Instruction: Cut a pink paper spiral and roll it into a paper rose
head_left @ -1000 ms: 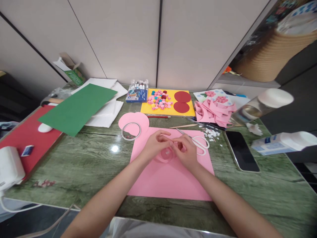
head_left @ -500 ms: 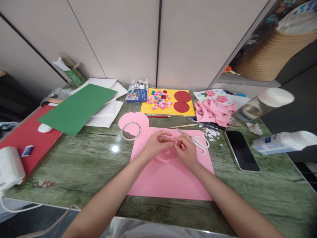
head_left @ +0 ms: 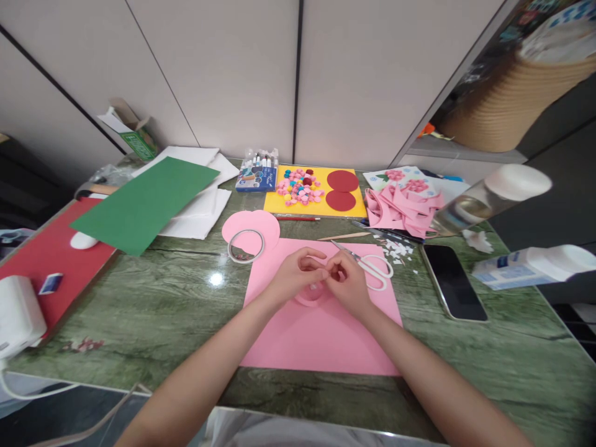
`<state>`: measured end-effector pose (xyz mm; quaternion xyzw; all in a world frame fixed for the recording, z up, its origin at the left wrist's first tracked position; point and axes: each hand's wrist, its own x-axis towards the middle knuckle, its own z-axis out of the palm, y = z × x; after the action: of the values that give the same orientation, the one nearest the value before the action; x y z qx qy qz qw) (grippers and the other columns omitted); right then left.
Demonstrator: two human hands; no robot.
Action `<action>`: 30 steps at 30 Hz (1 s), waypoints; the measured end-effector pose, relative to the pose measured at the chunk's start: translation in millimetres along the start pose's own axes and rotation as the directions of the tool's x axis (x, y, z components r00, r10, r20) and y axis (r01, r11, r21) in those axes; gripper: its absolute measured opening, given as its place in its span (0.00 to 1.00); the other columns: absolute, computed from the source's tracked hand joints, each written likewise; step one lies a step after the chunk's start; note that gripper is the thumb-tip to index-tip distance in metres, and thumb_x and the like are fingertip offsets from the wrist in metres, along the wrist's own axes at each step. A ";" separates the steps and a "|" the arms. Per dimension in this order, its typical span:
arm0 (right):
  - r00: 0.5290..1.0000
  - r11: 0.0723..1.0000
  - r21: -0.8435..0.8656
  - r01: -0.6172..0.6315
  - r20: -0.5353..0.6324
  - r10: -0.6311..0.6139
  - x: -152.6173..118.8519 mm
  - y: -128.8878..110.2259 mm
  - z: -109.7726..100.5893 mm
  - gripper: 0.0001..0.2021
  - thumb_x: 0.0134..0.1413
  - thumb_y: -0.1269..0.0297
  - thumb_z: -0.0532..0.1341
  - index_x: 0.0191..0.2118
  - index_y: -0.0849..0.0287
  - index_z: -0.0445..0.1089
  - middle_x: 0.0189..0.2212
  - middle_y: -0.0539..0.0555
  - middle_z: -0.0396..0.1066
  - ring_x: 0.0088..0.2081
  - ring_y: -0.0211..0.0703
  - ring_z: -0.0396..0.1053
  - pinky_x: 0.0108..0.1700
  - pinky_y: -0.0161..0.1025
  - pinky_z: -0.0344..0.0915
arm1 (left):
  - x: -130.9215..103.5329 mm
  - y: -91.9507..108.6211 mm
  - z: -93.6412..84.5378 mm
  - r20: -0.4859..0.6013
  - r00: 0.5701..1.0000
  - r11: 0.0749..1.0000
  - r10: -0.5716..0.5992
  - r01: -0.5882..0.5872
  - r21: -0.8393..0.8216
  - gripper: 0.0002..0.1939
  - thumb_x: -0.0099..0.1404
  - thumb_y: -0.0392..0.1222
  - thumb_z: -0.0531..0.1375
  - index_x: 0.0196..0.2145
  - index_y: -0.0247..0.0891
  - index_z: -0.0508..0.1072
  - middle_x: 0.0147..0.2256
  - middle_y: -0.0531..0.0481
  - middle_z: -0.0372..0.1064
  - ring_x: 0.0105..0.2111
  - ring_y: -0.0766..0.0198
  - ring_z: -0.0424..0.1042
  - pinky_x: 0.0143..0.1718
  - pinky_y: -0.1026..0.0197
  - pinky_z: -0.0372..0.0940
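My left hand (head_left: pixel 298 272) and my right hand (head_left: pixel 348 280) meet fingertip to fingertip above a pink sheet (head_left: pixel 321 341). Both are closed in a pinch; whatever sits between the fingertips is too small to make out. Just below them a pink ring-like piece (head_left: pixel 311 300) rests on the sheet, partly hidden by my hands. White-handled scissors (head_left: pixel 378 273) lie right beside my right hand. To the left of the hands, a roll of tape (head_left: pixel 246 246) overlaps a pink scalloped paper shape (head_left: pixel 251 222).
Behind lies a yellow sheet (head_left: pixel 321 209) with colourful small pieces and red circles (head_left: pixel 342 180). Pink scraps (head_left: pixel 405 208), a phone (head_left: pixel 454 282) and two bottles (head_left: pixel 535 267) are at the right. Green paper (head_left: pixel 146 205) and red paper (head_left: pixel 69 248) cover the left.
My fingertips have drawn together, and my right hand's fingers have curled in more. The rest of the table looks the same.
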<state>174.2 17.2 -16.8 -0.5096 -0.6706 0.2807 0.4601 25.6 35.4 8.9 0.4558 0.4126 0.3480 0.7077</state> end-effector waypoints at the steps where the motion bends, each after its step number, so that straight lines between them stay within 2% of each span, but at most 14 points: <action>1: 1.000 1.000 -0.004 0.010 0.004 -0.010 -0.2 -0.4 -0.6 0.06 0.49 0.67 0.60 0.25 0.57 0.62 0.21 0.46 0.57 0.24 0.35 0.56 0.24 0.34 0.54 | 0.1 -0.2 -1.0 -0.014 1.000 1.000 0.009 -0.009 -0.003 0.18 0.49 0.39 0.65 0.39 0.35 0.67 0.27 0.50 0.70 0.28 0.67 0.70 0.31 0.64 0.63; 4: 0.999 0.999 -0.011 0.044 0.021 -0.044 -0.6 -1.3 -2.7 0.01 0.51 0.67 0.59 0.30 0.56 0.67 0.22 0.46 0.58 0.25 0.36 0.58 0.26 0.35 0.57 | 0.8 -0.3 -4.4 -0.053 0.998 0.999 0.032 -0.033 -0.018 0.18 0.48 0.37 0.65 0.38 0.35 0.67 0.27 0.50 0.71 0.28 0.66 0.70 0.33 0.64 0.63; 7: 0.996 0.997 -0.010 0.082 0.041 -0.082 -0.7 -0.8 -3.7 0.04 0.52 0.67 0.58 0.35 0.55 0.70 0.23 0.47 0.59 0.26 0.37 0.59 0.27 0.36 0.59 | 0.9 1.1 -6.0 -0.066 0.997 0.999 0.031 -0.033 -0.029 0.17 0.48 0.35 0.65 0.37 0.35 0.67 0.26 0.51 0.71 0.27 0.66 0.70 0.33 0.63 0.63; 13: 0.975 0.990 -0.013 0.139 0.176 -0.135 -1.1 1.7 -2.9 0.12 0.58 0.70 0.53 0.45 0.52 0.69 0.30 0.51 0.63 0.32 0.39 0.63 0.34 0.39 0.62 | 0.1 5.0 -4.2 -0.068 0.998 1.000 0.018 -0.018 0.008 0.16 0.48 0.33 0.64 0.37 0.35 0.68 0.25 0.53 0.69 0.27 0.68 0.69 0.32 0.65 0.63; 16: 0.987 0.990 -0.033 0.134 0.088 -0.131 -1.3 3.1 -1.9 0.10 0.58 0.68 0.55 0.43 0.52 0.70 0.28 0.50 0.60 0.31 0.39 0.61 0.32 0.39 0.62 | 0.2 4.9 -3.0 -0.062 0.998 1.000 0.015 -0.016 -0.012 0.15 0.50 0.36 0.64 0.37 0.35 0.67 0.28 0.50 0.71 0.28 0.67 0.71 0.35 0.63 0.64; 21: 0.997 0.997 -0.054 0.053 -0.050 -0.055 -0.7 3.5 -1.4 0.04 0.52 0.66 0.61 0.35 0.53 0.71 0.27 0.48 0.57 0.27 0.36 0.59 0.28 0.37 0.61 | -0.1 4.5 -1.8 -0.055 0.997 0.998 0.050 -0.052 -0.046 0.15 0.51 0.36 0.63 0.37 0.35 0.67 0.29 0.50 0.71 0.30 0.66 0.71 0.35 0.63 0.64; 25: 0.996 0.999 -0.030 0.041 -0.079 -0.043 0.3 1.2 -1.8 0.03 0.49 0.70 0.63 0.30 0.55 0.70 0.26 0.47 0.57 0.26 0.35 0.59 0.26 0.36 0.59 | -1.0 5.6 -1.7 -0.069 0.997 0.998 0.046 -0.048 -0.033 0.13 0.51 0.36 0.62 0.37 0.34 0.68 0.28 0.50 0.71 0.30 0.66 0.71 0.36 0.64 0.64; 30: 0.997 0.999 -0.007 0.037 -0.069 -0.037 0.9 0.7 -1.0 0.05 0.46 0.72 0.62 0.26 0.56 0.65 0.26 0.46 0.57 0.25 0.35 0.58 0.25 0.35 0.58 | -0.7 2.6 -1.5 -0.030 0.998 0.999 0.047 -0.047 -0.016 0.14 0.52 0.35 0.62 0.38 0.34 0.68 0.30 0.50 0.71 0.30 0.66 0.70 0.35 0.64 0.63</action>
<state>175.4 18.2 -16.7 -0.5079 -0.6645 0.2523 0.4867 23.7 36.2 11.1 0.4545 0.4093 0.3745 0.6969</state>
